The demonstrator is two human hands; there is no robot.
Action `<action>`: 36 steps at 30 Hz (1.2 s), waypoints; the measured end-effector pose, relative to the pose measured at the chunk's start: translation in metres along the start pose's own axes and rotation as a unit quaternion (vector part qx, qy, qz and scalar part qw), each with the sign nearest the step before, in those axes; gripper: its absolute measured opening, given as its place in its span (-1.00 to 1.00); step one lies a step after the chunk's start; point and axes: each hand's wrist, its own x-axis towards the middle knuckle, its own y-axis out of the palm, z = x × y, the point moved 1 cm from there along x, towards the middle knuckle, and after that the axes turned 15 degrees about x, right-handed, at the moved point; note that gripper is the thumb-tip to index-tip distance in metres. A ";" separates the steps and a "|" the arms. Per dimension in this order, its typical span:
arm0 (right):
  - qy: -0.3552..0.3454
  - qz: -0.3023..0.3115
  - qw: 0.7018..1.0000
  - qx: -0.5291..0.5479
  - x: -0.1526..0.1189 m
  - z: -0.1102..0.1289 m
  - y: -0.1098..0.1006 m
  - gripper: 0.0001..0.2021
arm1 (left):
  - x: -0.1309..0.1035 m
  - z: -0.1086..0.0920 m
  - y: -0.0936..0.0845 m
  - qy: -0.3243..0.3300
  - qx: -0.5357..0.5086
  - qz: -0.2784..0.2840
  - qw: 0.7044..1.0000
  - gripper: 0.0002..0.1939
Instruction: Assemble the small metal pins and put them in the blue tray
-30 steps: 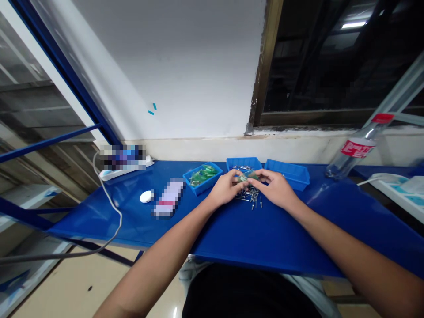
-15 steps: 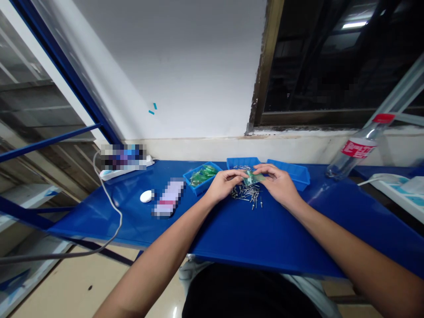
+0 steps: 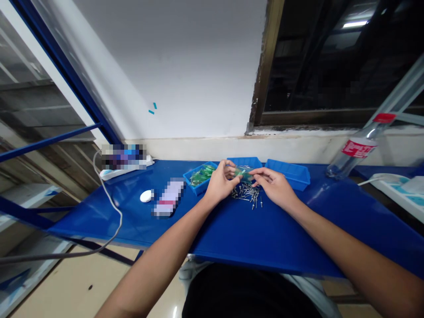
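Note:
A small see-through green plastic bag [image 3: 244,173] is stretched between my two hands above a pile of metal pop rivets [image 3: 250,192]. My left hand [image 3: 222,180] is closed on the bag's left side, thumb towards me. On the right edge, the fingertips of my right hand [image 3: 272,183] pinch the plastic. Whether anything lies inside the bag I cannot make out. Just left of my left hand, a blue bin [image 3: 198,191] holds several green bags [image 3: 202,174]. Behind my hands stands another blue bin [image 3: 243,161], partly hidden, with rivets showing in it.
A third blue bin [image 3: 291,174] sits behind my right hand. Further right stand a clear bottle [image 3: 356,148] with a red cap and a white power strip [image 3: 397,192]. To the left lie a blurred phone [image 3: 168,198], a round white case [image 3: 146,196] and a grey cable [image 3: 117,216].
My left hand has turned and its fingers have lifted around the bag. The bag has shifted slightly left, and my right hand's fingers have drawn closer together at its edge.

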 end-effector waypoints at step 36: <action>-0.199 0.279 0.886 -0.313 -0.015 -0.002 0.029 -0.75 | 0.011 0.024 -0.070 -0.002 0.502 0.125 0.856 -0.55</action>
